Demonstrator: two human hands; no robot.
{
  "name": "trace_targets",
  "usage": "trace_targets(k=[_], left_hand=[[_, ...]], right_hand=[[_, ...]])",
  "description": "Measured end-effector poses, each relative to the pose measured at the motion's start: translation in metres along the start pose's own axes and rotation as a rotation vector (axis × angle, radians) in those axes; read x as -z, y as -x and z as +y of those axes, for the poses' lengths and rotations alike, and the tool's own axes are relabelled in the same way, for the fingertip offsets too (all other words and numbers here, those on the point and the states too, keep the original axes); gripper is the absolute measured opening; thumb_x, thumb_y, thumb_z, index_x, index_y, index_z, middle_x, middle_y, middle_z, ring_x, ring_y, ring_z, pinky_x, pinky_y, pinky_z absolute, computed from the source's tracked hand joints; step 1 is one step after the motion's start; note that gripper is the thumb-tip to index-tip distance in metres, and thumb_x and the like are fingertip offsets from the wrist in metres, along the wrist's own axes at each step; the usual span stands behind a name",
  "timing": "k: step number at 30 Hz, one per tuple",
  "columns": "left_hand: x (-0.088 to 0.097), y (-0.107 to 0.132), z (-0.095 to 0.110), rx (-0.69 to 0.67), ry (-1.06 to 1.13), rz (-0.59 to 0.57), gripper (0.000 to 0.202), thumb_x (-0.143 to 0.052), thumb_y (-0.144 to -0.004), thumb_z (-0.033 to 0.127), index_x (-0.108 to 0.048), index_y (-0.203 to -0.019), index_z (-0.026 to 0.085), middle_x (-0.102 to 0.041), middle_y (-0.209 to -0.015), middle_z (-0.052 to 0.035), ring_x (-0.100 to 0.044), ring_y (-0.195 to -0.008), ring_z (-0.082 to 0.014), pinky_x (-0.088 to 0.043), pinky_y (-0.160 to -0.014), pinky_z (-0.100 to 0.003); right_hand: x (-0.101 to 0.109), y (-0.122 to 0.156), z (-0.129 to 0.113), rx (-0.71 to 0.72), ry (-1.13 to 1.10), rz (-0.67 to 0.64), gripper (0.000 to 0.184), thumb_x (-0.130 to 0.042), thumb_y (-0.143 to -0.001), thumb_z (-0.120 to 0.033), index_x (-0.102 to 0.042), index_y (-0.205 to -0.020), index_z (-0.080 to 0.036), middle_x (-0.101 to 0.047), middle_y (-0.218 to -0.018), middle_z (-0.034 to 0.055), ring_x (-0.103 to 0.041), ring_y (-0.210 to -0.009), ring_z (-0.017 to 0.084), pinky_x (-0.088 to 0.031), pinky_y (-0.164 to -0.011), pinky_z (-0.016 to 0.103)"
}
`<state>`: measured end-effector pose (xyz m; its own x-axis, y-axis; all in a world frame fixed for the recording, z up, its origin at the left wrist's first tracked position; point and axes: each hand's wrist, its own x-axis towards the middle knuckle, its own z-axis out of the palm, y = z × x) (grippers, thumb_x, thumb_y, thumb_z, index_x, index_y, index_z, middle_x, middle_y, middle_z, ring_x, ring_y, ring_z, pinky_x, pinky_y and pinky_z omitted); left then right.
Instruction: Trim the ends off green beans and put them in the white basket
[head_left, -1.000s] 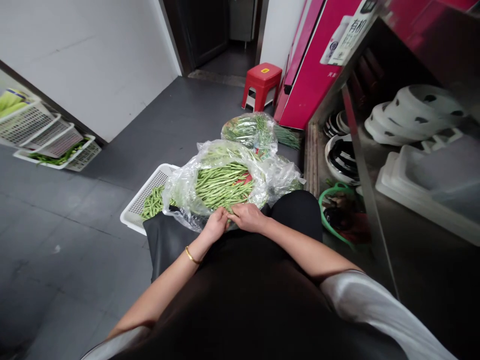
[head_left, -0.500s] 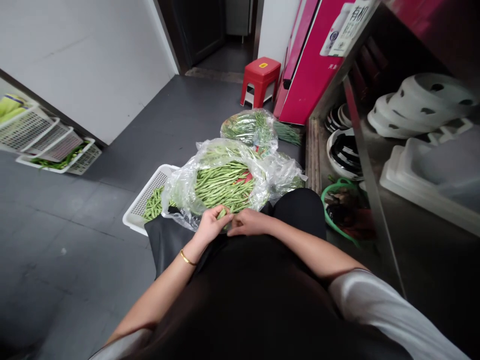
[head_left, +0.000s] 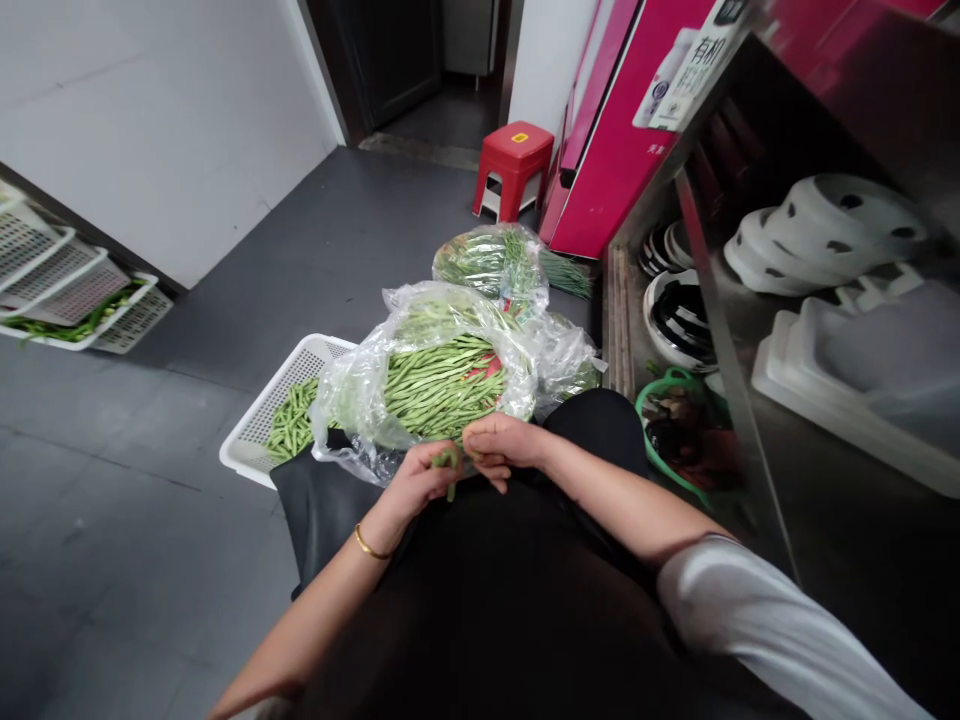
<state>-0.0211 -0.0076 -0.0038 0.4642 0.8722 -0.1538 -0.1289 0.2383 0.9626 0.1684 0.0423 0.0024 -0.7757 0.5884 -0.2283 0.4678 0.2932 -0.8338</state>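
Note:
My left hand point(head_left: 426, 474) is closed around green bean pieces point(head_left: 444, 459), with one piece hanging below the fingers. Close against it on the right, my right hand point(head_left: 499, 443) pinches the end of a green bean between thumb and forefinger. The other fingers of that hand are loosely curled. Both hands are above my lap, at the near edge of an open clear plastic bag point(head_left: 352, 385). Long green beans point(head_left: 442, 385) fill the bag, with a bit of red showing among them. To its left, a white perforated basket point(head_left: 251, 420) holds short bean pieces point(head_left: 295, 418).
Behind the bag are another bag of greens point(head_left: 480, 262) and a red stool point(head_left: 516, 160). At right, a metal shelf point(head_left: 731, 390) carries white containers point(head_left: 840, 225), with a green basket point(head_left: 656, 388) underneath. Stacked white baskets point(head_left: 82, 285) stand at far left by the wall.
The hands have shifted slightly down, and the right hand has turned, its thumb and forefinger now raised beside the left. A bean piece now hangs from the left hand. The view has swung slightly right.

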Motion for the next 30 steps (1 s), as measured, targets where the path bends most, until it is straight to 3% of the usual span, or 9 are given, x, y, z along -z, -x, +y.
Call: trace_targets(k=[3, 6, 12, 16, 19, 21, 25, 28, 30], left_hand=[[0.008, -0.001, -0.002, 0.018, 0.470, 0.022, 0.024, -0.060, -0.065, 0.038, -0.052, -0.060, 0.016, -0.041, -0.058, 0.0002, -0.040, -0.050, -0.0109, -0.024, -0.038, -0.021], [0.010, -0.002, -0.004, 0.124, 0.608, 0.082, 0.025, -0.065, -0.064, 0.039, -0.055, -0.067, 0.016, -0.044, -0.061, -0.0007, -0.041, -0.051, -0.0106, -0.026, -0.038, -0.020], [0.012, -0.006, -0.013, 0.342, 0.528, 0.204, 0.023, -0.073, -0.067, 0.029, -0.057, -0.075, 0.013, -0.041, -0.051, 0.0045, -0.035, -0.040, -0.0046, -0.020, -0.034, -0.015], [0.011, -0.022, -0.021, 0.381, 0.577, 0.302, 0.034, -0.075, -0.066, 0.032, -0.062, -0.088, 0.009, -0.035, -0.049, 0.0085, -0.027, -0.036, -0.0011, -0.015, -0.032, -0.013], [0.004, -0.032, -0.028, 0.336, 0.585, 0.346, 0.036, -0.077, -0.063, 0.033, -0.062, -0.085, 0.008, -0.039, -0.049, 0.0080, -0.027, -0.035, -0.0002, -0.016, -0.032, -0.013], [-0.001, -0.034, -0.031, 0.289, 0.555, 0.378, 0.035, -0.078, -0.061, 0.031, -0.062, -0.081, 0.007, -0.044, -0.051, 0.0064, -0.028, -0.035, 0.0000, -0.018, -0.031, -0.014], [-0.010, -0.028, -0.029, 0.225, 0.526, 0.450, 0.034, -0.077, -0.061, 0.030, -0.063, -0.082, 0.008, -0.050, -0.056, 0.0036, -0.033, -0.037, -0.0005, -0.020, -0.031, -0.013], [-0.019, -0.022, -0.019, 0.211, 0.547, 0.428, 0.031, -0.075, -0.064, 0.033, -0.063, -0.078, 0.008, -0.046, -0.053, 0.0044, -0.033, -0.038, -0.0011, -0.022, -0.032, -0.013], [-0.024, -0.018, -0.010, 0.201, 0.527, 0.385, 0.029, -0.072, -0.067, 0.036, -0.062, -0.075, 0.010, -0.046, -0.052, 0.0039, -0.034, -0.038, -0.0020, -0.024, -0.033, -0.014]], right_hand=[[0.030, -0.027, 0.016, -0.245, 0.452, 0.016, 0.033, -0.046, -0.089, -0.042, -0.058, -0.089, -0.011, -0.063, -0.080, 0.0088, -0.061, -0.070, 0.016, -0.049, -0.067, 0.029], [0.052, -0.062, 0.034, -0.370, 0.636, 0.186, 0.029, -0.038, -0.092, -0.021, -0.055, -0.110, -0.007, -0.053, -0.117, 0.0252, -0.059, -0.098, 0.026, -0.046, -0.081, 0.037], [0.064, -0.076, 0.049, -0.360, 0.655, 0.179, 0.026, -0.043, -0.089, -0.019, -0.063, -0.101, -0.007, -0.058, -0.112, 0.0232, -0.060, -0.096, 0.028, -0.044, -0.075, 0.035], [0.035, -0.026, 0.035, -0.234, 0.567, 0.109, 0.021, -0.056, -0.085, -0.035, -0.068, -0.088, -0.018, -0.068, -0.086, 0.0057, -0.061, -0.080, 0.016, -0.041, -0.069, 0.023], [-0.004, 0.008, 0.025, 0.004, 0.457, 0.150, 0.025, -0.052, -0.088, -0.035, -0.067, -0.084, -0.015, -0.067, -0.081, 0.0050, -0.059, -0.073, 0.013, -0.038, -0.066, 0.022], [-0.022, 0.019, 0.024, -0.002, 0.395, 0.203, 0.026, -0.054, -0.087, -0.035, -0.066, -0.076, -0.014, -0.066, -0.075, 0.0047, -0.056, -0.068, 0.012, -0.036, -0.062, 0.022], [-0.027, 0.022, 0.019, -0.073, 0.211, 0.337, 0.031, -0.056, -0.085, -0.033, -0.062, -0.061, -0.013, -0.059, -0.059, 0.0017, -0.051, -0.057, 0.010, -0.034, -0.057, 0.021], [-0.029, 0.023, -0.004, 0.059, 0.086, 0.515, 0.032, -0.050, -0.088, -0.035, -0.063, -0.067, -0.015, -0.061, -0.066, 0.0034, -0.054, -0.064, 0.012, -0.039, -0.064, 0.022], [-0.036, 0.026, -0.021, 0.123, -0.050, 0.363, 0.034, -0.044, -0.090, -0.038, -0.064, -0.071, -0.016, -0.062, -0.066, 0.0026, -0.055, -0.063, 0.011, -0.041, -0.064, 0.022]])
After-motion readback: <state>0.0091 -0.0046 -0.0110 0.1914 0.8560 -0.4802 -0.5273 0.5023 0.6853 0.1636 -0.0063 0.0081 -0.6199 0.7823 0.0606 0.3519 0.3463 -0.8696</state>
